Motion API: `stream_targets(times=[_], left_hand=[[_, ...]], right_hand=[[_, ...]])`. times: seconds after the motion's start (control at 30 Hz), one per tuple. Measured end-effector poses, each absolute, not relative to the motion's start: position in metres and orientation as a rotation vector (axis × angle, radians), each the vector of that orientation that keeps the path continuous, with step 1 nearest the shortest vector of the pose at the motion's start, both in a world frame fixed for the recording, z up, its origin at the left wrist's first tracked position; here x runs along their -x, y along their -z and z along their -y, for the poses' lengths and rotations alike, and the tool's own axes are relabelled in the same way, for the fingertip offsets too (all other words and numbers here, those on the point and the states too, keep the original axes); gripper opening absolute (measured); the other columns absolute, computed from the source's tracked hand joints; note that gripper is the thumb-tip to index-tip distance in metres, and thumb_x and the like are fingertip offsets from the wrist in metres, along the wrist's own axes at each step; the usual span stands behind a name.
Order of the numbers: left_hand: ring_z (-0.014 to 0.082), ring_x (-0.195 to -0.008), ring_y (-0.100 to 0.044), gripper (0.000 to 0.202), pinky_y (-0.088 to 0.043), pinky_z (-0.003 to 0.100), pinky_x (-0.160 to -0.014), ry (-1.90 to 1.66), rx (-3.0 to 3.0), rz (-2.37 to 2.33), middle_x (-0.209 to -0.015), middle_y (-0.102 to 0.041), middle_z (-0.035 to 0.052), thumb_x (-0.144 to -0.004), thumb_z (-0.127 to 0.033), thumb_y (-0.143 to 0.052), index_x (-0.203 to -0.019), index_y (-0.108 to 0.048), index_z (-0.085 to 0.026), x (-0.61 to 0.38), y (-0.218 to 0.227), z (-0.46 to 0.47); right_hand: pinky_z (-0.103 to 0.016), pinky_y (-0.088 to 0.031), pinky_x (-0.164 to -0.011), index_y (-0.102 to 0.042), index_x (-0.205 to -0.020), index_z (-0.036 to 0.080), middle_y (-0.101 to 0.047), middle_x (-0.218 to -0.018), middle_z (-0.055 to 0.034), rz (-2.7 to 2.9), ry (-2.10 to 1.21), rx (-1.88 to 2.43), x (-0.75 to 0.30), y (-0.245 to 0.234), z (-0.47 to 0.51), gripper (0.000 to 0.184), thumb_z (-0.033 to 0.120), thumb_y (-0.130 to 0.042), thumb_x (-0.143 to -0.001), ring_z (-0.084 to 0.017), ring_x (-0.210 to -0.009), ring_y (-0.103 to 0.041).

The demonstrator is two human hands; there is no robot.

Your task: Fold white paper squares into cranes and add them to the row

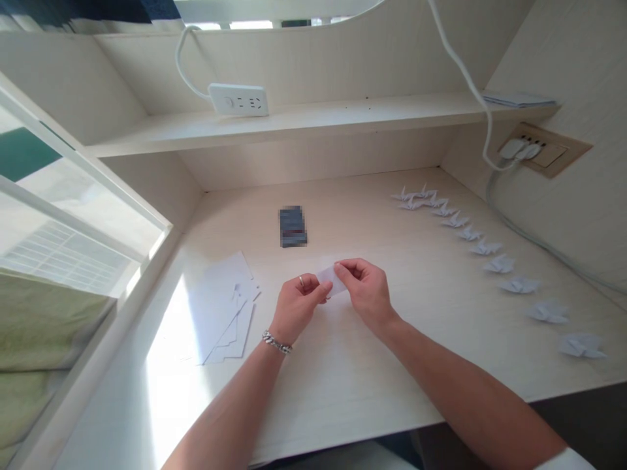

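White paper [327,278] sits pinched between the fingers [344,272] of left hand [298,305] and right hand [366,292].

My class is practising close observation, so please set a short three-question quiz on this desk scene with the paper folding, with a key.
1. True or false: the left hand and the right hand both pinch the small white paper.
2. Where does the stack of white sheets lie? A) to the hands' left B) to the hands' right C) between the hands
3. Fill in: the folded paper cranes stand in a curved ___ along the right side of the desk.
Key: 1 true; 2 A; 3 row.
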State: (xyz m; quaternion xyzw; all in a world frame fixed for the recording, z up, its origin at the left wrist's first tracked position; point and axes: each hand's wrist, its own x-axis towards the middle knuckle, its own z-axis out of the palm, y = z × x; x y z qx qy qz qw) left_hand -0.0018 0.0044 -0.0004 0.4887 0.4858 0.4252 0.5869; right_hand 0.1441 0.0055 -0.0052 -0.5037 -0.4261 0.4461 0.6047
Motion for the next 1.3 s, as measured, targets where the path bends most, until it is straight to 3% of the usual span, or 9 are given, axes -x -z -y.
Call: stream_targets(times=[0.13, 0.47, 0.67, 1.0, 1.17, 1.3], left_hand=[[0.0092, -0.059, -0.056, 0.031, -0.048, 0.022, -0.063, -1.051, -1.019, -1.04, -0.057, -0.058, -0.0014, -0.069, -0.035, -0.079, -0.06, -0.058, -0.014, 0.001, 0.001, -0.005], [0.011, -0.063, -0.057, 0.027, -0.049, 0.024, -0.064, -1.087, -1.023, -1.094, -0.066, -0.064, 0.0022, -0.067, -0.036, -0.08, -0.073, -0.069, -0.013, 0.003, 0.003, -0.006], [0.0092, -0.06, -0.054, 0.026, -0.048, 0.024, -0.063, -1.146, -0.851, -1.012, -0.062, -0.06, -0.0002, -0.065, -0.033, -0.082, -0.065, -0.066, -0.013, -0.001, 0.001, -0.004], [0.0118, -0.064, -0.06, 0.038, -0.048, 0.023, -0.06, -1.099, -0.832, -1.015, -0.071, -0.066, 0.0044, -0.078, -0.051, -0.066, -0.073, -0.065, -0.014, -0.002, -0.005, -0.005], [0.0135, -0.063, -0.061, 0.032, -0.048, 0.026, -0.065, -0.944, -1.109, -1.116, -0.064, -0.066, 0.0037, -0.069, -0.041, -0.078, -0.066, -0.062, -0.014, -0.001, -0.001, -0.003], [0.0144, -0.063, -0.06, 0.028, -0.046, 0.026, -0.064, -0.928, -1.211, -1.135, -0.065, -0.067, 0.0043, -0.071, -0.039, -0.075, -0.067, -0.063, -0.014, 0.0, -0.001, -0.003]], right_hand=[[-0.029, -0.05, -0.061, -0.072, -0.083, 0.017, -0.073, -0.077, -0.0051, 0.948, -1.087, 1.137, -0.144, 0.004, -0.006, 0.024, 0.039, -0.074, -0.073, -0.018, -0.069, -0.065], [-0.029, -0.049, -0.061, -0.072, -0.08, 0.017, -0.072, -0.075, -0.0048, 0.987, -1.136, 1.142, -0.143, 0.005, -0.004, 0.022, 0.038, -0.074, -0.073, -0.018, -0.068, -0.064], [-0.028, -0.048, -0.06, -0.072, -0.078, 0.017, -0.071, -0.072, -0.0033, 0.819, -1.284, 1.11, -0.14, 0.0, -0.005, 0.026, 0.039, -0.079, -0.066, -0.015, -0.064, -0.06], [-0.028, -0.048, -0.06, -0.072, -0.079, 0.016, -0.07, -0.071, -0.0033, 0.781, -1.232, 1.126, -0.147, -0.001, -0.008, 0.029, 0.04, -0.08, -0.065, -0.014, -0.064, -0.06], [-0.03, -0.049, -0.064, -0.072, -0.081, 0.016, -0.072, -0.076, -0.0049, 0.897, -1.137, 1.129, -0.147, 0.002, -0.007, 0.026, 0.04, -0.077, -0.069, -0.017, -0.069, -0.063], [-0.032, -0.051, -0.063, -0.072, -0.079, 0.015, -0.071, -0.073, -0.0043, 0.782, -1.288, 1.122, -0.147, -0.002, -0.008, 0.032, 0.042, -0.08, -0.063, -0.017, -0.067, -0.062]])
